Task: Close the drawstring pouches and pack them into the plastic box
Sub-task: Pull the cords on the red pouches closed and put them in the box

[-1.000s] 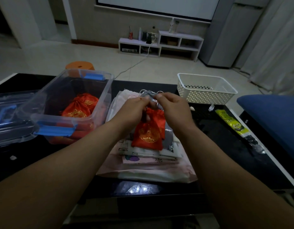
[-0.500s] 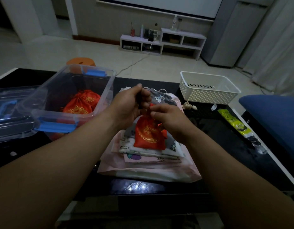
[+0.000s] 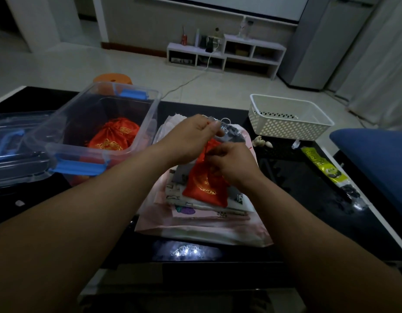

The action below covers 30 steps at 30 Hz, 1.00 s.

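Head view: a glossy black bench (image 3: 297, 188) stands in a dim room with a pale tiled floor, and a low white shelf unit (image 3: 227, 53) lines the far wall. A clear plastic box (image 3: 60, 132) with blue latches sits toward the bench's far left edge and holds two closed red pouches (image 3: 114, 138). A white basket (image 3: 288, 123) sits at the far right corner.

At the bench's middle, over a stack of printed fabric bags (image 3: 202, 224), both hands hold a red pouch (image 3: 204, 186) with gold embroidery. The right hand (image 3: 233, 163) grips its gathered neck. The left hand (image 3: 188, 138) pinches just above, probably the cord, which is too thin and dim to see. Fingers hide the pouch's mouth.
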Available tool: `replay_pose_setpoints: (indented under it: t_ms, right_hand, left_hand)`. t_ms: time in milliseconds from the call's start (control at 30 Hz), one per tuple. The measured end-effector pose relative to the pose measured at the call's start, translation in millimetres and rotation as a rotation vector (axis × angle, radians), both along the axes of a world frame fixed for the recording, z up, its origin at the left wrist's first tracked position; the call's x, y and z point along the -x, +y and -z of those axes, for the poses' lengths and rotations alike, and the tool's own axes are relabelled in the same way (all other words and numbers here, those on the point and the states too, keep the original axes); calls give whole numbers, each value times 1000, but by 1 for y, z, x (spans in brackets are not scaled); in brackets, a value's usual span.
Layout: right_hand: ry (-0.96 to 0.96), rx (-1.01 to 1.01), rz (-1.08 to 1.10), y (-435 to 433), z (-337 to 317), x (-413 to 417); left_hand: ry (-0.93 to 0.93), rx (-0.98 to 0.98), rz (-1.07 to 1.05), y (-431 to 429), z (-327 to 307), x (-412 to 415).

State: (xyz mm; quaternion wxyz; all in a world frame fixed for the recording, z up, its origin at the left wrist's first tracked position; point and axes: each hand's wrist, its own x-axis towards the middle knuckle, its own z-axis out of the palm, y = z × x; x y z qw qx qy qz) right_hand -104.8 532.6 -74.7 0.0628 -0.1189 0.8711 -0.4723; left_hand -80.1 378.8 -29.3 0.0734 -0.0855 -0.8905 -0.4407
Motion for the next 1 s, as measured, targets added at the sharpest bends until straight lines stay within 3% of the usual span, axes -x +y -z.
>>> replay_pose_setpoints:
  t_ms: [167,267,433,567,767,1000]
  right_hand:
    - [79,-58,-59,0,0,-3]
    - [34,13,-54,-1,-2,-6]
    - [-172,246,1,4,-6,-4]
    - [-285,357,6,4,-10,-2]
    - [-357,420,-14,0,-8,-4]
    - [-339,441,22,11,-13,1]
  left_hand:
    - [-105,-145,124,8,-1,1]
    - [-174,-216,176,7,4,3]
    - [-274,-35,232,-11,18,-6]
    - [-110,330,98,-16,30,-13]
    - [51,278,-46,-18,39,-7]
    - [25,290,-75,-21,40,-6]
